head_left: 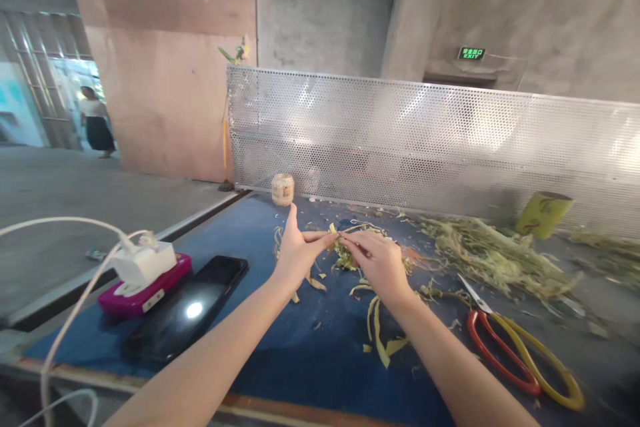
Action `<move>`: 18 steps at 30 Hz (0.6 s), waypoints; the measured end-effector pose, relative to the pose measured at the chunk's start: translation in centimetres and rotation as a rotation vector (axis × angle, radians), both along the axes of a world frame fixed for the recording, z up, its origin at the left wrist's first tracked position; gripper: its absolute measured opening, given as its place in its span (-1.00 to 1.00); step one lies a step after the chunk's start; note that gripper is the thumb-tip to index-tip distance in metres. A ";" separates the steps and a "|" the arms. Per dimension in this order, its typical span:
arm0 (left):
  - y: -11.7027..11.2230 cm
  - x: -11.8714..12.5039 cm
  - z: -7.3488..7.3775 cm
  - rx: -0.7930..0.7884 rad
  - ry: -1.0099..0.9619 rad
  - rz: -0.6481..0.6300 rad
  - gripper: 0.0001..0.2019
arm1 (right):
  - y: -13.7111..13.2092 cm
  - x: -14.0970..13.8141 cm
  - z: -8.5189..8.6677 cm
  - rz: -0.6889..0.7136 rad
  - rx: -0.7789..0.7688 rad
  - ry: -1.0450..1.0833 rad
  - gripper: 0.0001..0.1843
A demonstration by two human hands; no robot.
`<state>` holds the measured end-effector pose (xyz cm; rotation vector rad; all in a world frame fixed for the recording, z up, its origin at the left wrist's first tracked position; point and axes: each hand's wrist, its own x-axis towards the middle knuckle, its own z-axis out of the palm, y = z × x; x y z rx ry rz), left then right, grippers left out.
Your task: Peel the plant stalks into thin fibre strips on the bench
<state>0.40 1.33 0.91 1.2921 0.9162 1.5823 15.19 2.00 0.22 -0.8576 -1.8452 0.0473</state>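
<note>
Over the middle of the blue tabletop (pixel 310 340), my left hand (pixel 299 248) and my right hand (pixel 380 259) meet at the fingertips. Both are closed around a small pale yellow-green strip of dried plant fibre (pixel 332 228), mostly hidden by the fingers. My left thumb points up, apart from the other fingers. Beneath and behind the hands lies a small heap of greenish plant scraps (pixel 345 259). Curled yellow-green strips (pixel 379 333) lie on the table close to my right forearm. Red and yellow handled scissors (pixel 505 340) rest partly open further right.
A black phone (pixel 200 300) and a magenta power strip (pixel 155 290) with a white charger (pixel 143 260) occupy the left. Behind stand a small woven cup (pixel 283 190), a yellow-green cylinder (pixel 543 213) and a perforated metal screen (pixel 375 133). Dried fibres (pixel 490 253) are piled right. A person (pixel 97 121) is far left.
</note>
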 end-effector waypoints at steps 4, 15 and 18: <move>-0.3 -0.1 0.3 0.057 0.099 0.045 0.07 | 0.0 -0.6 0.4 0.065 -0.472 0.285 -0.79; -0.4 -0.3 0.6 0.030 0.163 0.035 0.00 | 1.6 0.0 0.1 0.338 -0.820 0.560 -0.58; -0.4 -0.3 0.7 0.015 0.185 0.036 0.01 | 1.6 0.0 0.1 0.326 -0.846 0.416 -0.61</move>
